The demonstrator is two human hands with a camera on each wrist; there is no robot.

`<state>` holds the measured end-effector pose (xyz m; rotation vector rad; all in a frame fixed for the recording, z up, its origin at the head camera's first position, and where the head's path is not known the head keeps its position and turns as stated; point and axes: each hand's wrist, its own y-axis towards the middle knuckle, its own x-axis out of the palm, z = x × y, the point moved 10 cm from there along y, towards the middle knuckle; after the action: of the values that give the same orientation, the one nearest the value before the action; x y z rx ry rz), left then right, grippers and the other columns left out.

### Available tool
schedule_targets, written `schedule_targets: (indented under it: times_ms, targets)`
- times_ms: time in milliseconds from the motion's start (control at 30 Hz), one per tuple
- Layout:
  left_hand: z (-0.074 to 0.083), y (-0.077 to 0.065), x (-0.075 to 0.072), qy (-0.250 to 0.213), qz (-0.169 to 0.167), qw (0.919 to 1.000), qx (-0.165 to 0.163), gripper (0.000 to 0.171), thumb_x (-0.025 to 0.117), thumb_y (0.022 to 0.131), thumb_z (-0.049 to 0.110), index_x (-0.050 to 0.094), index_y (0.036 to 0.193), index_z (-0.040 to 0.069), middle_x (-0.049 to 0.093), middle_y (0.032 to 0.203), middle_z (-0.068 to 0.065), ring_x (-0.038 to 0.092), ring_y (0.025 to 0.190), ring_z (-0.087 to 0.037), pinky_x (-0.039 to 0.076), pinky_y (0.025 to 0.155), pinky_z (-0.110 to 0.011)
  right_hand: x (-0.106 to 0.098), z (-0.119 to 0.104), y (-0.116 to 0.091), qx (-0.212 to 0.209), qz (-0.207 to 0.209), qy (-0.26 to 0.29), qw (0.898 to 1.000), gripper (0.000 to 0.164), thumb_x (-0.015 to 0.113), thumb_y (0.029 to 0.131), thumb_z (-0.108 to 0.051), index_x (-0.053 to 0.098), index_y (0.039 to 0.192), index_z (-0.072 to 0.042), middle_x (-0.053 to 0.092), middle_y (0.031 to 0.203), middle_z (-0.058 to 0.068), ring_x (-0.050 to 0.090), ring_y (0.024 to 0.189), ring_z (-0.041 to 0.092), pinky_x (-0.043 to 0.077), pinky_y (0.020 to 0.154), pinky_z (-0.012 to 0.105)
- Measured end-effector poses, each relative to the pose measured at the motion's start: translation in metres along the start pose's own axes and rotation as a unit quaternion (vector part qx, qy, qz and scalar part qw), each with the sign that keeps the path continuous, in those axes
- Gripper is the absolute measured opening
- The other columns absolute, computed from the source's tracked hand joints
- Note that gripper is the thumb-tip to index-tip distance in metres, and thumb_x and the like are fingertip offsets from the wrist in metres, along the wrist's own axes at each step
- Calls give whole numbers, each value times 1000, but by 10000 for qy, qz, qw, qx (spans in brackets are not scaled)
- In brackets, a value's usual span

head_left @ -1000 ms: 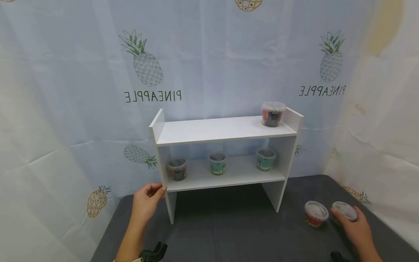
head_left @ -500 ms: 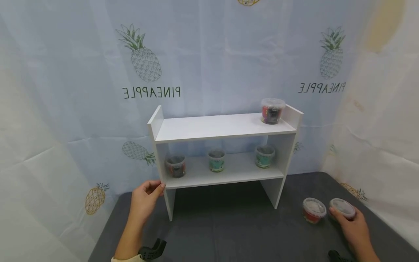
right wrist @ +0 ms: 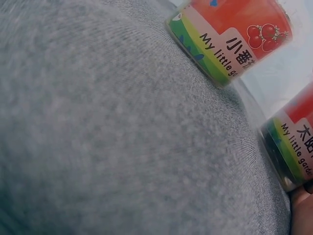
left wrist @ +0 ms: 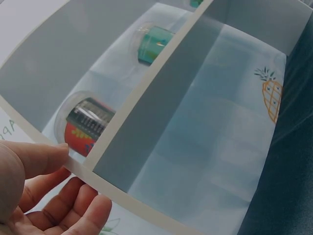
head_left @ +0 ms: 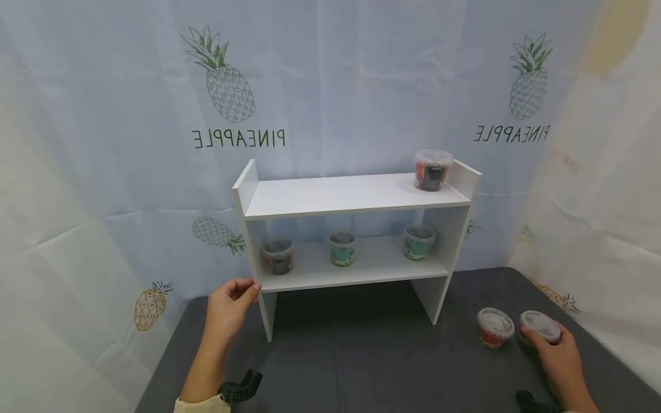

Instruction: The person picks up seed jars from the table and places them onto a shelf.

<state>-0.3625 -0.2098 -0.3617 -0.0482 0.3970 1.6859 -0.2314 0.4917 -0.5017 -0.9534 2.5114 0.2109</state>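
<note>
A white two-tier shelf point(head_left: 356, 279) stands on the dark table. My left hand point(head_left: 227, 312) pinches the front edge of its left side panel, thumb point(left wrist: 46, 157) on one side and fingers on the other in the left wrist view. Far to the right, my right hand point(head_left: 560, 355) grips a lidded plastic cup point(head_left: 540, 324) standing on the table, thumb at its left side. Only a bit of this hand point(right wrist: 302, 213) shows in the right wrist view. Just left of the gripped cup is another lidded cup point(head_left: 494, 328) with a red label and printed tomatoes, untouched.
On the lower tier sit a dark-and-red cup point(head_left: 279, 256) at left and two green-labelled cups, one mid-shelf point(head_left: 342, 248) and one at right point(head_left: 418, 242). Another cup point(head_left: 431, 170) stands at the top tier's right end. A pineapple-print curtain point(head_left: 330, 86) hangs behind.
The head view has shifted slightly, so the scene sits a little higher in it. Both hands keep their holds, and the cups stay in place.
</note>
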Motion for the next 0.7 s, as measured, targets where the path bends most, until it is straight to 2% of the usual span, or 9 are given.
schedule_targets:
  times_ms: [100,200,267,333,433,533,600,700]
  targets:
    - [1,0,-1,39,24,10000,20,34,69,94,29,67,114,2,68,111,-15,65,82,-5,55,73,-18,-1,-4,0,-110,9,-12,9999,86,66,92,-43,25,151,4,42,137,24,49,96,12,40,65,14]
    - [1,1,-1,79,38,10000,39,34,69,94,30,68,113,2,69,110,-14,65,82,-5,54,73,-18,-2,-7,0,-188,37,98,9998,81,67,92,-40,29,149,5,45,130,21,43,85,-2,37,57,8]
    - [1,1,-1,97,45,9999,28,33,69,94,30,68,112,3,69,109,-14,66,82,-6,54,73,-18,-2,-5,0,-122,92,109,9998,84,66,92,-40,27,151,5,43,133,23,46,89,3,37,59,9]
    - [1,1,-1,109,40,9999,5,33,69,94,30,68,112,2,69,109,-14,67,83,-9,54,73,-18,-2,-2,-1,-10,136,137,9998,88,66,92,-42,23,153,4,39,140,26,48,100,16,39,66,13]
    - [1,1,-1,109,41,9999,-30,33,69,94,29,68,112,2,69,108,-14,68,87,-15,54,73,-18,-3,3,-2,134,211,120,9996,93,66,91,-43,17,155,3,32,149,29,42,113,33,40,74,19]
    - [1,1,-1,114,42,9999,-21,32,69,94,29,68,112,2,69,108,-14,68,88,-19,54,73,-18,-3,2,-1,83,296,136,9994,90,65,91,-41,18,154,3,33,149,28,42,113,33,39,71,15]
    - [1,1,0,107,37,9999,-11,32,69,94,29,68,112,2,69,108,-14,68,88,-18,54,73,-18,-3,1,0,22,341,120,9993,88,64,92,-40,20,154,3,35,148,28,44,110,29,33,62,9]
    - [2,1,-1,127,48,9999,-3,32,69,94,29,68,112,3,69,108,-14,68,85,-14,54,73,-19,-3,2,1,37,364,122,9993,86,64,92,-39,21,154,2,36,148,27,43,113,30,33,63,8]
